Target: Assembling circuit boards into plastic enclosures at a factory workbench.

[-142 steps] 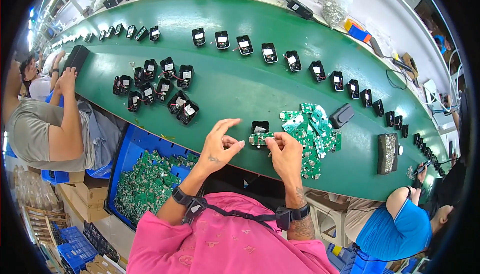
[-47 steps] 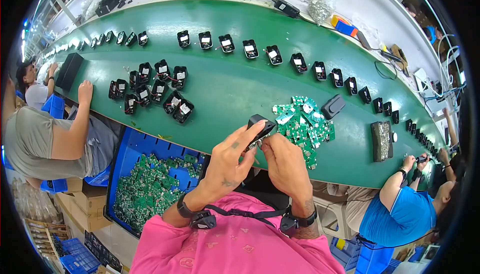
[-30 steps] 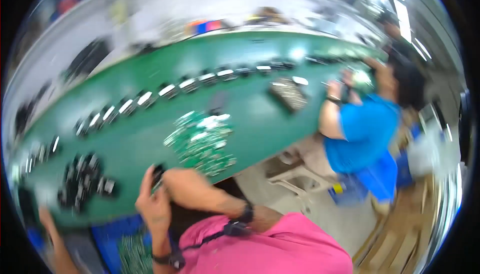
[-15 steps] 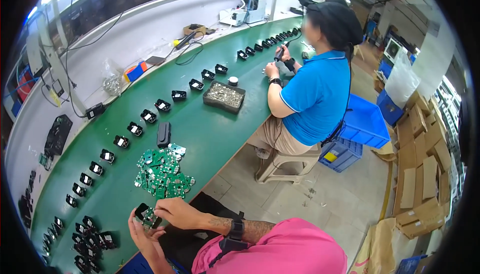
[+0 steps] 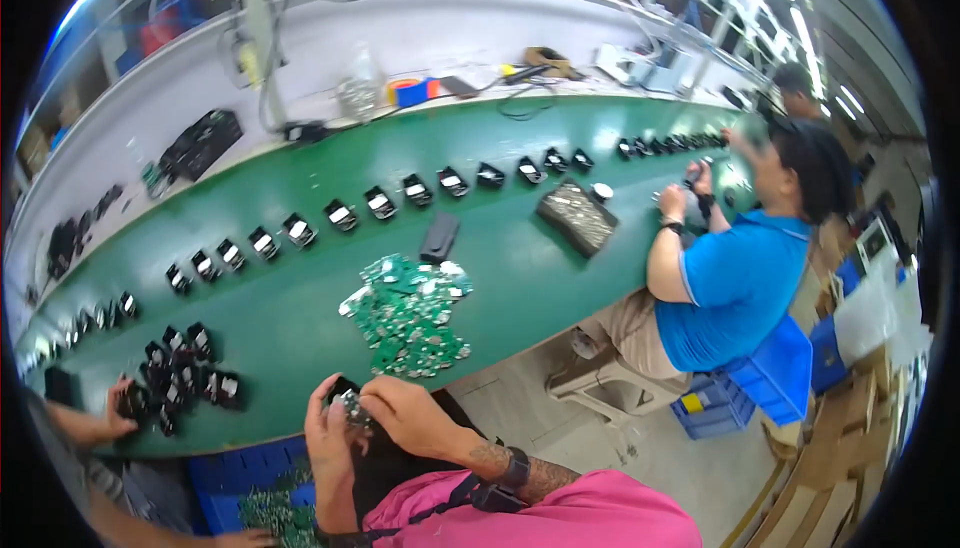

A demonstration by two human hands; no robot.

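Observation:
Close to the table's near edge, my left hand [image 5: 332,448] is closed around a small black plastic housing [image 5: 343,386]. My right hand [image 5: 420,423] has its fingers closed on a small green circuit board [image 5: 352,408] at the mouth of that housing. How far the board sits inside is hidden by the fingers and blur. Just beyond my hands lies a loose pile of green circuit boards [image 5: 408,313]. Behind the pile rests a dark oblong case [image 5: 440,238].
A row of black housings [image 5: 340,215] curves along the green table [image 5: 290,348]. More are heaped at left [image 5: 180,373], where another person's hand [image 5: 118,410] touches one. Below stands a blue bin [image 5: 215,478] with boards. A person in blue [image 5: 730,278] sits right, near a parts tray [image 5: 578,218].
The view has swung left, bringing another person's arms and the blue bin into sight. My two hands stay together on the housing and circuit board.

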